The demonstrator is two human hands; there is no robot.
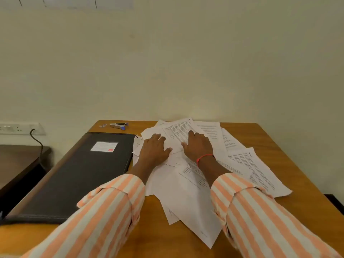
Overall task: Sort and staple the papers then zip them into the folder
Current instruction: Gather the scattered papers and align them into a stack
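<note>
Several white printed papers (188, 194) lie scattered in a loose, overlapping heap across the middle and right of the wooden table. My left hand (155, 148) rests flat on the heap's left part, fingers spread. My right hand (198, 145), with a red thread at the wrist, lies flat on a printed sheet beside it. A black zip folder (78, 175) with a white label lies closed to the left of the papers. A silver stapler with blue ends (119, 125) sits at the table's far edge, above the folder.
The wooden table (290, 164) stands against a cream wall. A few loose staples or clips (102, 125) lie left of the stapler. A wall socket with a black cable (34, 135) is at the left, above a lower dark table (20, 161).
</note>
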